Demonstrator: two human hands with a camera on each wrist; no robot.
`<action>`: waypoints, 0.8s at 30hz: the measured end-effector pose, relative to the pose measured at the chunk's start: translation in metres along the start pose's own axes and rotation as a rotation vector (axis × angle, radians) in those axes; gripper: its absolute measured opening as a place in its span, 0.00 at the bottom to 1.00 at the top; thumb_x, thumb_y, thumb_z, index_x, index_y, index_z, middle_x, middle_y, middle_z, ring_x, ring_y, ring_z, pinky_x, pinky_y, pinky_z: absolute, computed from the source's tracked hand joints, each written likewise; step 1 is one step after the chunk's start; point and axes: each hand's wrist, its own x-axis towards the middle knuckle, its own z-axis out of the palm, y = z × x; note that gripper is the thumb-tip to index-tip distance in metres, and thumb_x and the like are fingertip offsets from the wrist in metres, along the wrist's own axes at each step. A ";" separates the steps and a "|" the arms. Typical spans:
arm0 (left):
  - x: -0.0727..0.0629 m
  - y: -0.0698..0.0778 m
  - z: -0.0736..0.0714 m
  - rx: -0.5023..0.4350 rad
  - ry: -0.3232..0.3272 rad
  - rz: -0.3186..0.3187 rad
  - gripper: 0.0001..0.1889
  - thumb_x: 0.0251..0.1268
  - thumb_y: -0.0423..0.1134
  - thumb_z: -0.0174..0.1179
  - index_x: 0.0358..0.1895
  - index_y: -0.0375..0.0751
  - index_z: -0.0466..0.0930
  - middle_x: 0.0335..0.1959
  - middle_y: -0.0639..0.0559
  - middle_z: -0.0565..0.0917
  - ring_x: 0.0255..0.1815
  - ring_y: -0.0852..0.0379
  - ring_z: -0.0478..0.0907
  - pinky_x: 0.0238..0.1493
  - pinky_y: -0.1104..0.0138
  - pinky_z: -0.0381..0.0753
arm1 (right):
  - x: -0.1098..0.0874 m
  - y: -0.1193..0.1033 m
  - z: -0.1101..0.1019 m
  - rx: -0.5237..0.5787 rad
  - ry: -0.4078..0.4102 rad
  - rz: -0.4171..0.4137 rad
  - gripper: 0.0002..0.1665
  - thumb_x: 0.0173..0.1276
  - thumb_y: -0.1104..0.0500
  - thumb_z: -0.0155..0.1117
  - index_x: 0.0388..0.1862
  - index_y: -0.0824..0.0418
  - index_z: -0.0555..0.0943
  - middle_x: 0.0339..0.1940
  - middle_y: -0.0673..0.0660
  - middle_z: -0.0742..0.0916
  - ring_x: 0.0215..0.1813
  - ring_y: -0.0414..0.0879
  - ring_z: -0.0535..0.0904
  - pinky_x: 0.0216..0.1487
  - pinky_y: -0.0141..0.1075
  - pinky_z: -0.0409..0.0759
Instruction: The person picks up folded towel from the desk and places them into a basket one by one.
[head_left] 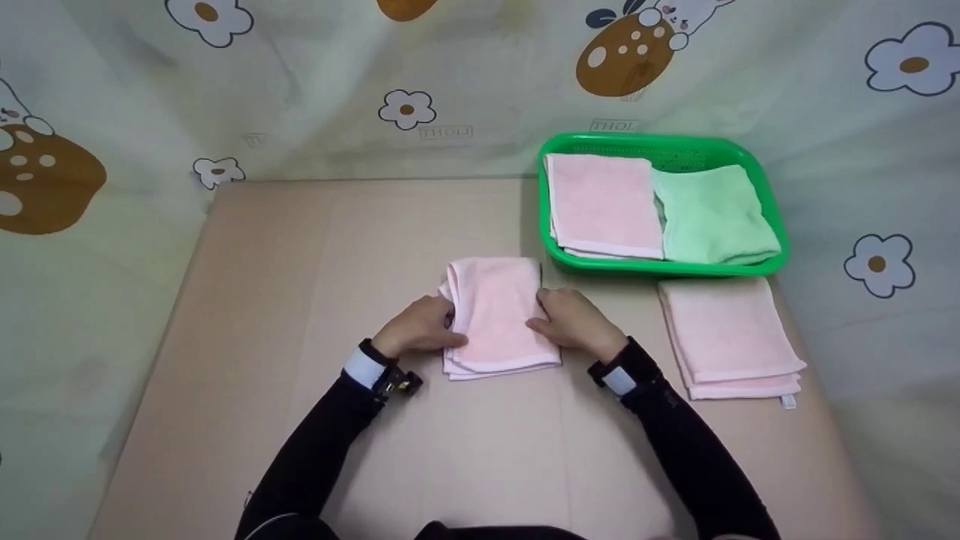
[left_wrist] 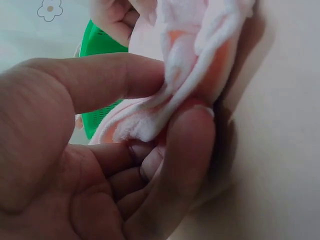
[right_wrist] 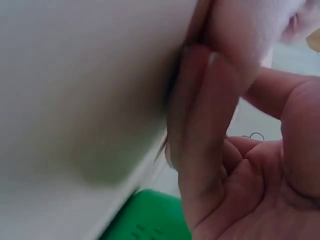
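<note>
A folded pink towel [head_left: 499, 315] lies on the table in front of the person, its layered edges showing on the left and along the bottom. The left hand [head_left: 421, 324] pinches its left edge between thumb and fingers; the left wrist view shows the folded towel layers [left_wrist: 185, 75] between them. On the opposite side, the right hand [head_left: 574, 322] grips the right edge, thumb on top and fingers at the side. In the right wrist view the right fingers [right_wrist: 205, 115] reach under the towel edge [right_wrist: 240, 35], close to the table surface.
A green basket [head_left: 551, 259] at the back right holds a folded pink towel [head_left: 604, 202] and a folded light green towel [head_left: 712, 214]. In front of it lies another folded pink towel [head_left: 731, 330] with a small white tag. A patterned curtain [head_left: 315, 97] hangs behind the table [head_left: 262, 315].
</note>
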 end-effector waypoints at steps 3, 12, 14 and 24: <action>0.003 -0.002 0.000 0.014 0.019 0.039 0.09 0.55 0.39 0.70 0.29 0.43 0.77 0.23 0.56 0.74 0.25 0.59 0.72 0.27 0.68 0.71 | 0.002 -0.001 0.000 0.001 0.025 -0.036 0.15 0.70 0.57 0.70 0.32 0.65 0.76 0.24 0.55 0.77 0.30 0.52 0.74 0.34 0.47 0.73; -0.006 0.004 -0.011 -0.010 0.039 0.055 0.10 0.54 0.38 0.69 0.25 0.45 0.75 0.20 0.58 0.73 0.24 0.60 0.71 0.27 0.69 0.70 | -0.006 -0.013 -0.017 0.007 0.055 -0.071 0.15 0.70 0.56 0.69 0.29 0.61 0.75 0.20 0.50 0.73 0.26 0.47 0.68 0.28 0.39 0.64; -0.011 0.009 -0.016 -0.028 0.051 0.054 0.10 0.54 0.38 0.70 0.25 0.44 0.75 0.21 0.58 0.73 0.24 0.60 0.71 0.27 0.68 0.70 | -0.010 -0.016 -0.024 0.022 0.083 -0.076 0.15 0.69 0.56 0.70 0.29 0.62 0.76 0.20 0.50 0.73 0.26 0.46 0.68 0.29 0.38 0.64; -0.013 0.034 -0.026 -0.054 0.171 0.144 0.10 0.56 0.41 0.70 0.36 0.37 0.85 0.26 0.55 0.79 0.29 0.58 0.73 0.33 0.67 0.73 | -0.017 -0.008 -0.062 0.086 0.198 -0.083 0.14 0.71 0.55 0.70 0.33 0.63 0.76 0.20 0.49 0.70 0.25 0.44 0.66 0.29 0.36 0.62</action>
